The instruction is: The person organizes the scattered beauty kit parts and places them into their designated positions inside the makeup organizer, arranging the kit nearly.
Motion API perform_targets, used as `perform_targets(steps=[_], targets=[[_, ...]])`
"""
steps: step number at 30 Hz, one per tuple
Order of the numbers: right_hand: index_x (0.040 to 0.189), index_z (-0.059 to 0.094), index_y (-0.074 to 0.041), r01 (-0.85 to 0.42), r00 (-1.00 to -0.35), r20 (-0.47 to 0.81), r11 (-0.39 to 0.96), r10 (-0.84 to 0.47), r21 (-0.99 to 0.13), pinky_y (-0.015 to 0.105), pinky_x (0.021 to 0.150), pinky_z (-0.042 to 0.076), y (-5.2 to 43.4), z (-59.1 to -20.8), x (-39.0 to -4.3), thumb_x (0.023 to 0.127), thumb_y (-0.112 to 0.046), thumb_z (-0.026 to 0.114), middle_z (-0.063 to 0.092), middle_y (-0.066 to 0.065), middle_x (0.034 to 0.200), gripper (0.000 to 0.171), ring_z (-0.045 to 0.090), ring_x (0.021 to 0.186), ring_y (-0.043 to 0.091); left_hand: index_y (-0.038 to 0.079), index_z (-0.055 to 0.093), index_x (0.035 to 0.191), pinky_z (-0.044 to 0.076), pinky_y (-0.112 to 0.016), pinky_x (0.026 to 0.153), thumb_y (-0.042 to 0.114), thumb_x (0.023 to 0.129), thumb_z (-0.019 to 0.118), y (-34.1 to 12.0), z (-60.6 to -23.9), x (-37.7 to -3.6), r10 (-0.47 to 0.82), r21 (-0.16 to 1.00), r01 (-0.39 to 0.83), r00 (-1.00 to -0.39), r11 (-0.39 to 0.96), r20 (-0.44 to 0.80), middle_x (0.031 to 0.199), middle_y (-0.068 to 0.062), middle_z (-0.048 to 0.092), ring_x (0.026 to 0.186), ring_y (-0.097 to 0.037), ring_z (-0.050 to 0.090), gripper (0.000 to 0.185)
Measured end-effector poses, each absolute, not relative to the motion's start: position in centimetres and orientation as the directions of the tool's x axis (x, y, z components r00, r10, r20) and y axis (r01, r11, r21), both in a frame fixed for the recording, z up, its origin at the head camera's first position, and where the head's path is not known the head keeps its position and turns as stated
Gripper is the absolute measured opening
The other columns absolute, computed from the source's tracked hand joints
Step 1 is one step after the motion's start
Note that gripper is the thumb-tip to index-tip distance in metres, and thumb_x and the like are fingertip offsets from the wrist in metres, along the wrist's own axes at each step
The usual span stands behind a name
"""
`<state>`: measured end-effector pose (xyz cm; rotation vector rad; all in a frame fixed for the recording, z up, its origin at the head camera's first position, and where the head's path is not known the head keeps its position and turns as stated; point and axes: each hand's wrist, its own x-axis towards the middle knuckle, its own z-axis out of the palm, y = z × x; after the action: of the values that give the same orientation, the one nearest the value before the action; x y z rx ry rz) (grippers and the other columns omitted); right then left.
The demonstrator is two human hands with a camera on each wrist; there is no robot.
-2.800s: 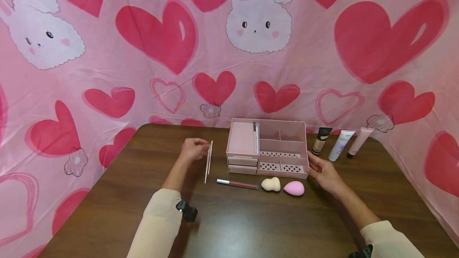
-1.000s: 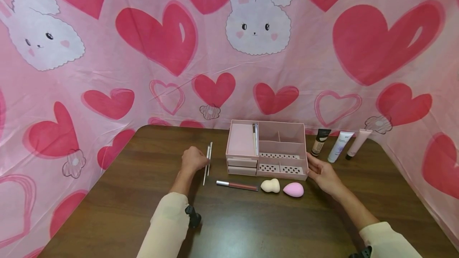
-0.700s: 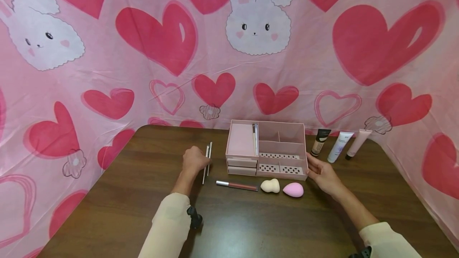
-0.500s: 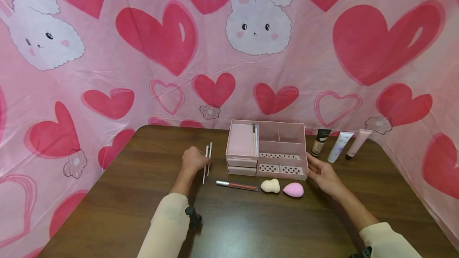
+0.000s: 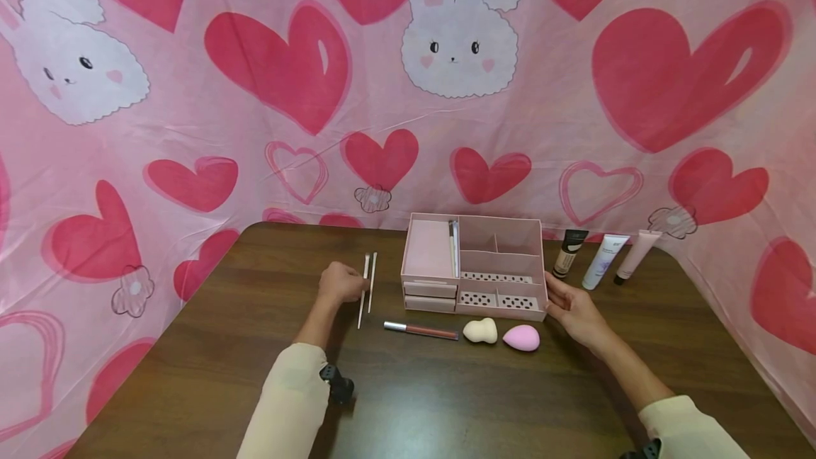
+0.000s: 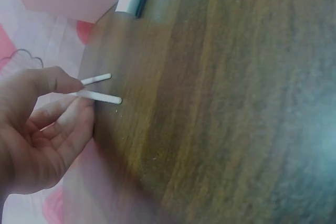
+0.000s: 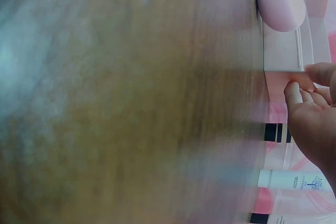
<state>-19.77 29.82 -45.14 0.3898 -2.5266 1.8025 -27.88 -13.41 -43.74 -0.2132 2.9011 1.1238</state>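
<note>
Two thin white sticks lie side by side on the brown table (image 5: 446, 402), left of a pink organizer (image 5: 474, 216). My left hand (image 5: 355, 287) pinches the left stick (image 5: 361, 296) between thumb and fingers; the right stick (image 5: 372, 282) lies just beside it. In the left wrist view both sticks' ends, the pinched stick (image 6: 102, 97) and the other stick (image 6: 97, 79), poke out past the fingers (image 6: 73, 119). My right hand (image 5: 553, 299) rests with relaxed fingers against the organizer's front right corner, where the fingertips (image 7: 294, 90) touch its edge (image 7: 283, 51).
A brush (image 5: 454, 243) lies in the organizer. In front of it lie a lip gloss (image 5: 421, 330), a beige sponge (image 5: 481, 330) and a pink sponge (image 5: 522, 337). A dark tube (image 5: 569, 252), a white tube (image 5: 604, 259) and a pink tube (image 5: 633, 255) lean at the back right. Pink cloth surrounds the table.
My left hand has come down onto the table and drawn slightly left, and the stick it pinches has shifted left with it. The right hand has stayed at the organizer's corner.
</note>
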Motion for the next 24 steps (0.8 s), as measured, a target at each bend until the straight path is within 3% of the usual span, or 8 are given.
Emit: perform_targets(steps=[3, 9, 14, 24], targets=[[0.149, 0.022, 0.023, -0.216, -0.966, 0.163, 0.28, -0.2, -0.935, 0.005, 0.09, 0.047, 29.8, -45.2, -19.8, 0.094, 0.015, 0.051, 0.024, 0.045, 0.151, 0.062, 0.045, 0.119, -0.014, -0.001, 0.081, 0.087, 0.055, -0.022, 0.057, 0.014, 0.078, 0.076, -13.6, -43.7, -28.0, -0.114, 0.758, -0.166, -0.986, 0.631, -0.12, 0.061, -0.008, 0.074, 0.053, -0.007, 0.065, 0.018], [0.148, 0.022, 0.024, -0.224, -0.965, 0.174, 0.273, -0.197, -0.936, 0.005, 0.089, 0.046, 29.8, -45.3, -19.8, 0.094, 0.016, 0.05, 0.023, 0.046, 0.15, 0.062, 0.045, 0.116, -0.016, -0.012, 0.076, 0.097, 0.059, -0.025, 0.056, 0.001, 0.08, 0.072, -13.5, -43.3, -28.3, -0.083, 0.887, -0.209, -0.978, 0.411, -0.192, 0.059, -0.004, 0.069, 0.052, -0.008, 0.063, 0.022], [0.149, 0.022, 0.024, -0.221, -0.966, 0.17, 0.282, -0.195, -0.934, 0.005, 0.09, 0.047, 29.8, -45.3, -19.8, 0.094, 0.015, 0.051, 0.024, 0.046, 0.151, 0.062, 0.045, 0.118, -0.014, -0.017, 0.073, 0.101, 0.061, -0.027, 0.061, -0.004, 0.081, 0.067, -13.4, -42.7, -28.3, -0.068, 0.904, -0.202, -0.979, 0.376, -0.19, 0.064, -0.003, 0.068, 0.057, -0.009, 0.063, 0.024], [0.149, 0.023, 0.023, -0.217, -0.967, 0.164, 0.292, -0.196, -0.931, 0.007, 0.09, 0.048, 29.8, -45.3, -19.8, 0.094, 0.014, 0.052, 0.026, 0.045, 0.151, 0.063, 0.046, 0.121, -0.01, -0.02, 0.069, 0.104, 0.063, -0.034, 0.069, -0.007, 0.086, 0.068, -13.3, -42.1, -28.3, -0.004, 0.919, -0.18, -0.982, 0.351, -0.19, 0.093, -0.028, 0.076, 0.062, -0.01, 0.065, 0.022]])
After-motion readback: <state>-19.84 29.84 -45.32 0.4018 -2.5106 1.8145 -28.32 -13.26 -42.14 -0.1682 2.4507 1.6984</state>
